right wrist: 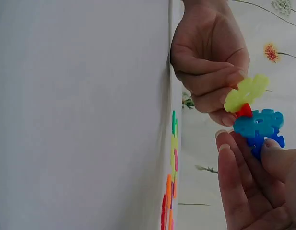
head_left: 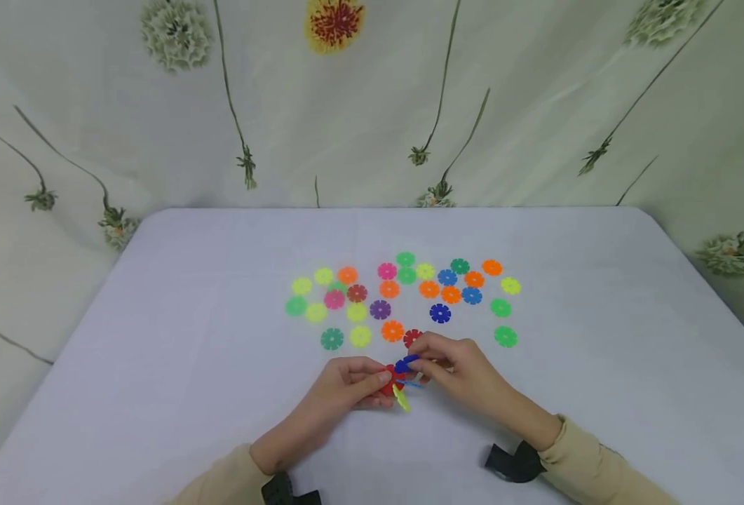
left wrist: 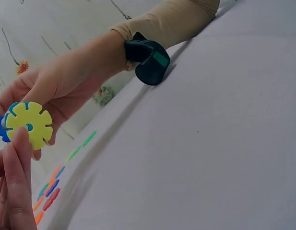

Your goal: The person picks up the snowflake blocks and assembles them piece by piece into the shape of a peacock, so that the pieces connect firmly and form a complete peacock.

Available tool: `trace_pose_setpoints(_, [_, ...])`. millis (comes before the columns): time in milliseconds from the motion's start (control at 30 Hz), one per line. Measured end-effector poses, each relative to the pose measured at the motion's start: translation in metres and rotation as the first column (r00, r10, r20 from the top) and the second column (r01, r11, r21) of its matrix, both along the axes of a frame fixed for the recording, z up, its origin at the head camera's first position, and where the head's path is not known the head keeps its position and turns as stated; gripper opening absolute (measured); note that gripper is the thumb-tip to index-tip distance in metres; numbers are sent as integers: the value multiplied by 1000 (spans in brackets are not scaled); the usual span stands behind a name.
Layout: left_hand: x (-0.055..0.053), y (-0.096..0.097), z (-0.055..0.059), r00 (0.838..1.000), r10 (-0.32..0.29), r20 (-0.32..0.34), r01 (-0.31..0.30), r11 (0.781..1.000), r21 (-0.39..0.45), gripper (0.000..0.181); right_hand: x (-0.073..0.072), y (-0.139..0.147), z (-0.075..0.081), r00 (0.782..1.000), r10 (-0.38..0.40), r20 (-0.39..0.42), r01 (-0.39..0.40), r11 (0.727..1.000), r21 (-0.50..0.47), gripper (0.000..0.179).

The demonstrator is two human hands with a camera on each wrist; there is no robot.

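Near the table's front, my left hand (head_left: 346, 384) pinches a red notched plastic disc (head_left: 397, 376) between thumb and fingers. A yellow disc (head_left: 401, 398) and a light blue disc (head_left: 412, 384) stick out from the red one. Thumb and fingers of my right hand (head_left: 463, 361) pinch a dark blue disc (head_left: 403, 365) against the red disc's edge. In the right wrist view the red disc (right wrist: 244, 110) is mostly hidden behind the light blue disc (right wrist: 270, 120) and fingers. I cannot tell whether the dark blue disc (right wrist: 255, 144) is slotted in or only touching.
Several loose flower-shaped discs lie flat beyond my hands, among them a purple disc (head_left: 381, 309), an orange disc (head_left: 393, 331) and a green disc (head_left: 505, 337). A dark red disc (head_left: 412, 338) lies just behind my right fingers. The white table (head_left: 157, 337) meets a flower-printed cloth (head_left: 359, 126) behind.
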State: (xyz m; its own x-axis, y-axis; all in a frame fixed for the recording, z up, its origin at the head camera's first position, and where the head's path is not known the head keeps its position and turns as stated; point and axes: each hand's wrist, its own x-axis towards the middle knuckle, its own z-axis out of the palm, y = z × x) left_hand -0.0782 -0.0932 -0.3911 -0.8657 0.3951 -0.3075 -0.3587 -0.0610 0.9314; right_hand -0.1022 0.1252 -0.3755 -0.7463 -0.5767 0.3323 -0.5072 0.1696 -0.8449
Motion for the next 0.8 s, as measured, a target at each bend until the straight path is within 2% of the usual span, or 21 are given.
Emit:
trace_pose_setpoints(67, [0,0,2,1000,-1,15,1,1000,16,31,1,-2,-2,1000,-2,-4,2,1000,10,12])
trace_pose_setpoints(333, [1,0,3,997,4,80,-9,998,59,29,5,-7,-14,999,-37,22,38,997,-61,9])
trace_pose_setpoints(533, [2,1,2,992,1,124,-17,992,128,25,13,-14,-22,998,-50,25,53,992,-116,10])
trace_pose_setpoints(633, [1,0,1,995,-1,95,-10,994,112,25,11,-13,-19,999,-40,21,40,998,-39,10])
trace_pose_setpoints(733, [-2,-3,2,999,-22,24,20,998,54,27,-4,-3,-7,996,-5,84,-2,996,89,11])
trace_pose_setpoints(800, [-3,-4,2,999,-41,-30,42,999,19,29,-20,5,1,993,-80,85,64,982,180,12])
